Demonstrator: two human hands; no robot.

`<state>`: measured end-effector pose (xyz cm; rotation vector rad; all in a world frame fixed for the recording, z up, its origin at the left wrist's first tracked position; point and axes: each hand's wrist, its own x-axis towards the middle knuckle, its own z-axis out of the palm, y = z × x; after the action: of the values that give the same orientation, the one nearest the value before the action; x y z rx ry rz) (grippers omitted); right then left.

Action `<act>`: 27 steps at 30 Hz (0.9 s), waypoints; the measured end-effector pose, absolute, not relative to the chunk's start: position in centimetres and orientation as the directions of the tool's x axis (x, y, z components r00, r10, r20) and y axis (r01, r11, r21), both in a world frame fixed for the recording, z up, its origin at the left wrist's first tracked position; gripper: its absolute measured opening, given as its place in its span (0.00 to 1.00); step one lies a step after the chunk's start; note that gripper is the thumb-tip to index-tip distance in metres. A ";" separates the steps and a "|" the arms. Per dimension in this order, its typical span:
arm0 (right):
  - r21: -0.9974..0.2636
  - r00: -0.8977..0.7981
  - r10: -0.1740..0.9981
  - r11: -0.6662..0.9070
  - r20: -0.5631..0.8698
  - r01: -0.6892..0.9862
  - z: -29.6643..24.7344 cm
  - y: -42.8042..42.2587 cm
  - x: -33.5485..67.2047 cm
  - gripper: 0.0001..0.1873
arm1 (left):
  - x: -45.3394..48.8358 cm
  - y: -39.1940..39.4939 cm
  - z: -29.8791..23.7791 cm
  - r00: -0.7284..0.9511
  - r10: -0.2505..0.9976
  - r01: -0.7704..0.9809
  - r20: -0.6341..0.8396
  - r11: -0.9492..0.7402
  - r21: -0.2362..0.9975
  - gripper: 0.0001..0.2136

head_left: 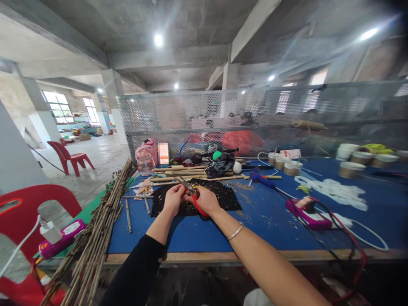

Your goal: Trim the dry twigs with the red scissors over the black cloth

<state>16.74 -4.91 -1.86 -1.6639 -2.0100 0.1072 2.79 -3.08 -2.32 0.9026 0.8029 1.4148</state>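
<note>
In the head view, my right hand (208,201) is closed around red-handled scissors (199,207), their metal blades pointing up and to the left. Close beside it, my left hand (174,199) is closed with fingertips pinched together near the blades. What it pinches, if anything, is too small to make out. Both hands are above a black cloth (227,196) scattered with small pale plant bits. Short cut stems (128,216) lie left of the cloth. Longer bamboo-like sticks (178,173) lie behind it.
A bundle of dry stalks (98,231) hangs over the table's left front edge. A blue glue gun (263,179) and a purple power strip (309,216) with trailing cords lie to the right. Several tubs (352,169) stand farther right. A perforated metal screen (178,114) closes the back.
</note>
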 end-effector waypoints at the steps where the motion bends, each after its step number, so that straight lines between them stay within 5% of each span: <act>1: -0.382 -0.106 0.934 0.241 0.342 0.892 -1.8 -4.9 16.7 0.24 | 2.8 -3.0 -2.4 0.028 0.998 -0.451 0.064 -0.044 0.892 0.16; 11: -0.367 -0.102 0.944 0.220 0.314 0.904 -2.1 -4.5 17.1 0.27 | 2.6 -3.0 -2.2 -0.058 0.998 -0.422 0.012 -0.035 0.906 0.09; 19: -0.324 -0.119 0.942 0.225 0.314 0.919 -2.2 -4.4 17.1 0.27 | 2.4 -2.7 -2.4 -0.109 0.994 -0.407 -0.009 -0.036 0.913 0.12; 27: -0.330 -0.146 0.937 0.254 0.318 0.909 -2.3 -4.4 17.2 0.26 | 2.5 -2.8 -2.2 -0.185 0.977 -0.274 0.105 -0.154 0.949 0.10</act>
<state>17.18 -4.43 -2.28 -1.6756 -2.0771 0.0807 2.53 -2.83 -2.22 0.9971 1.0414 1.5535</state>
